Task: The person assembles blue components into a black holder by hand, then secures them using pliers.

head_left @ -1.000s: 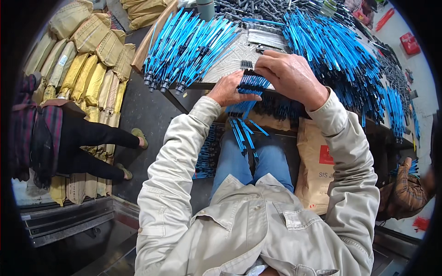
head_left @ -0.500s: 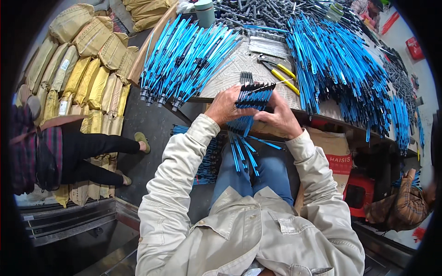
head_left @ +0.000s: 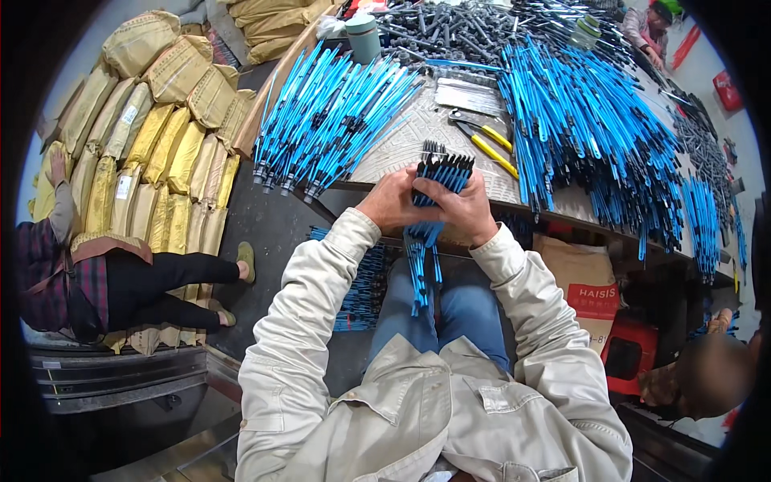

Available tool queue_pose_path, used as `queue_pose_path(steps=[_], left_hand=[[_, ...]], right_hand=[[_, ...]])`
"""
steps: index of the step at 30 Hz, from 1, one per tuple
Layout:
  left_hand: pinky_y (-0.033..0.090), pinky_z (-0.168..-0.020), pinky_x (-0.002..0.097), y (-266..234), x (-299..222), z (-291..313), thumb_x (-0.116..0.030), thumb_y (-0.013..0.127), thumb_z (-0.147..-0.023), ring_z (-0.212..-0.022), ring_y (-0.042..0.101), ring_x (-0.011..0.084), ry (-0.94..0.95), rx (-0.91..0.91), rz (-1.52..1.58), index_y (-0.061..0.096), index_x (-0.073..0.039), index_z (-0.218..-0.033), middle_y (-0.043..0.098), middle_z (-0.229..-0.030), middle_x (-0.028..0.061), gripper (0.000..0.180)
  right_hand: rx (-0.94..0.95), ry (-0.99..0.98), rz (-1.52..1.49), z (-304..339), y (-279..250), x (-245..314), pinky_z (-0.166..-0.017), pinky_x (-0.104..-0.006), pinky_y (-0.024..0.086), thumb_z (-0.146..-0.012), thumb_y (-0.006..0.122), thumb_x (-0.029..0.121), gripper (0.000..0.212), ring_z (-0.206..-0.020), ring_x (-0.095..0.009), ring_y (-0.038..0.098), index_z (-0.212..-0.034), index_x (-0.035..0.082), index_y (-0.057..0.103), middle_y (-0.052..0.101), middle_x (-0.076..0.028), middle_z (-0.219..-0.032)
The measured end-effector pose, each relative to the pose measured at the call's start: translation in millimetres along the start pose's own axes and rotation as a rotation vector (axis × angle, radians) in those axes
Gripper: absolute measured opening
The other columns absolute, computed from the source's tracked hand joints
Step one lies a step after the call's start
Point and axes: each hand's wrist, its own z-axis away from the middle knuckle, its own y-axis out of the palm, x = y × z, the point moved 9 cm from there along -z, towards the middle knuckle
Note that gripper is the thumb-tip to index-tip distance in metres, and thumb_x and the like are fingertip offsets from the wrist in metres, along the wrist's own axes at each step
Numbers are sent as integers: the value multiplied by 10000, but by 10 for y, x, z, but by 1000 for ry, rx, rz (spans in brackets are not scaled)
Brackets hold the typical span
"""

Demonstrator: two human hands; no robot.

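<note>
The person wears a pale beige jacket [head_left: 377, 438] of creased cloth, with a stitched placket [head_left: 438, 410] carrying small buttons. To the right of the placket is a patch pocket [head_left: 502, 398] with seams along its edges; to the left, more stitching lines the cloth. Farther out left of the placket, the long left sleeve [head_left: 293, 321] bears a stitched rectangular patch. The matching right sleeve [head_left: 554, 329], on the placket's other side, is deeply wrinkled. Beyond the placket's far end show blue jeans [head_left: 474, 313]. Left grip [head_left: 395, 201] and right grip [head_left: 470, 210] are bare.
</note>
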Motion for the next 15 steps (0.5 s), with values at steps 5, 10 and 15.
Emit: queue_pose_path(steps=[5,10,15], left_hand=[[482,-769,346,121,-1039,84,-275,810,-623,-843,619,262,332,-73,9,584,-57,-1062,628,-918,96,540],[436,-847,315,1153,-790,416,-268,796,-660,-951,559,175,-152,110,672,587,-40,-1052,597,-1021,58,499],[425,-838,279,2211,-408,1097,-282,737,-745,-961,521,121,-595,256,926,579,-18,-1051,579,-1044,24,434]], right_hand=[[-32,-139,126,380,44,1054,-719,-273,517,-786,659,24,197,-811,-152,642,-970,-40,629,669,-99,-912],[-38,39,129,841,-132,911,-694,-273,521,-819,631,73,191,-782,-169,657,-970,-43,635,677,-106,-865],[-190,594,-223,1563,-393,-184,-684,-282,527,-836,626,124,218,-768,-183,662,-975,-44,634,675,-123,-837]])
